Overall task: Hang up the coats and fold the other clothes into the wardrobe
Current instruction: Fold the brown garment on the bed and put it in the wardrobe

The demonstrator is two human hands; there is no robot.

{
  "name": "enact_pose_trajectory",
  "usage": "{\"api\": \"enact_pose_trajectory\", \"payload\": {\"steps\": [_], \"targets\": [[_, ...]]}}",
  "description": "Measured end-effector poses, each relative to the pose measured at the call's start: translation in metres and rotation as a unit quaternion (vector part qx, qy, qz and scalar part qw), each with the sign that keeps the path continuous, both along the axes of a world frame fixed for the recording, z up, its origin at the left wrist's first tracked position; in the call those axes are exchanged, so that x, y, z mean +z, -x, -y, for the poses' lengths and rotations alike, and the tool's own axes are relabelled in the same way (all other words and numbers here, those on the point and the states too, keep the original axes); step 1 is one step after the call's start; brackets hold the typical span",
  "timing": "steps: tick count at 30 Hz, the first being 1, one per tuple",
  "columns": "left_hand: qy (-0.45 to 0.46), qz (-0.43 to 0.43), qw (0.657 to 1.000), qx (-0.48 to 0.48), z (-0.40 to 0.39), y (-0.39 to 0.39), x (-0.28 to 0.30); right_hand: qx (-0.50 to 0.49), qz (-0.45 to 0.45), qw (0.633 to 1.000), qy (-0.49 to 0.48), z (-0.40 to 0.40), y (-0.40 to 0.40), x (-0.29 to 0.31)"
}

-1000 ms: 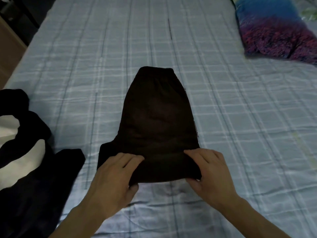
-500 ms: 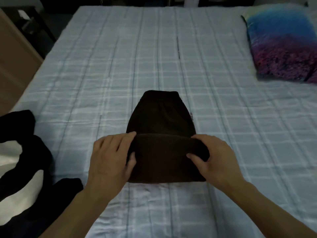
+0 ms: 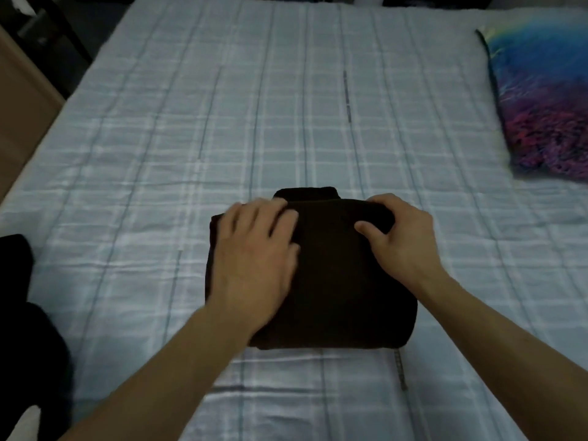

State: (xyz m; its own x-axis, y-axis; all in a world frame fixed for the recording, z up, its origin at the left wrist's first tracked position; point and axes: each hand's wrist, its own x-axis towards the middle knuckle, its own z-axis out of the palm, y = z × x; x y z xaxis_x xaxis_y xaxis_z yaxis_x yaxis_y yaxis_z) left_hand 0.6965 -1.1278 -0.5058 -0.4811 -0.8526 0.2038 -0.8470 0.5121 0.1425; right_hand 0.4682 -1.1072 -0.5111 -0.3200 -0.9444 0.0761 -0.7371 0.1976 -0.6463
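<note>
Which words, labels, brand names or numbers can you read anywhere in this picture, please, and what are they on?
None can be read.
Dark folded garment under the left hand and right hand: no tag or print showing.
Checked bedsheet: lines only.
Colourful pillow: a picture print, no lettering.

Both hands [image 3: 257, 253] [image 3: 401, 240] on folded dark garment [image 3: 343, 291], bed [image 3: 286, 122].
</note>
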Motion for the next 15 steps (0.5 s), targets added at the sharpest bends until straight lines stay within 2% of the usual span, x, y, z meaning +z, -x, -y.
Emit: {"api": "enact_pose_trajectory", "payload": {"steps": [3,8,11,14,15], "targets": [[-0.065,0.018,0.998,-0.01,-0.004,0.021,-0.028,-0.009,0.005,1.0,-0.01,0.039,0.009,-0.018],[-0.132,0.014,0.991,0.006,0.035,0.022,-0.08,-0.005,-0.006,0.999,-0.049,0.076,0.011,-0.044],[-0.151,0.007,0.988,0.008,0.043,0.021,-0.097,-0.004,-0.102,0.993,-0.054,0.073,0.0,-0.041],[-0.159,0.004,0.987,0.006,0.047,0.019,-0.1,0.083,-0.186,0.978,0.041,0.046,-0.029,-0.026],[-0.16,0.005,0.987,0.003,0.048,0.019,-0.101,0.119,-0.2,0.972,0.03,0.034,-0.039,-0.026]]}}
